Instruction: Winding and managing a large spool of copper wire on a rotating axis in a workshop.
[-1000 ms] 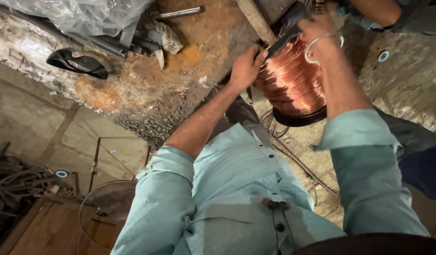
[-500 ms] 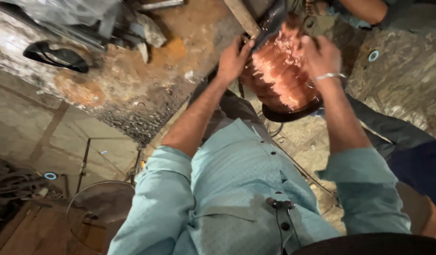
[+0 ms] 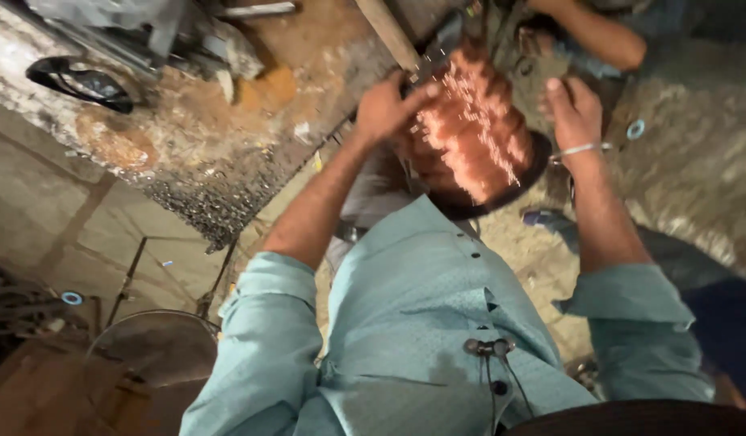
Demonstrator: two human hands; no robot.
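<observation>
Both hands work a blurred coil of copper wire (image 3: 474,129) at twelve o'clock: the left hand (image 3: 385,105) has its grip pressed on the coil's nine o'clock edge, the right hand (image 3: 573,113), fingers spread, hovers just beside its three o'clock side.

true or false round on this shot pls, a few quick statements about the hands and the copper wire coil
1. The left hand is at the copper wire coil. True.
2. The right hand grips a hammer. False: it is open beside the coil, holding nothing visible.
3. The coil is wound with blue wire. False: it is copper-coloured.
4. A thin band circles the right wrist. True.
5. The person wears a red shirt. False: the shirt is pale blue-green.
</observation>
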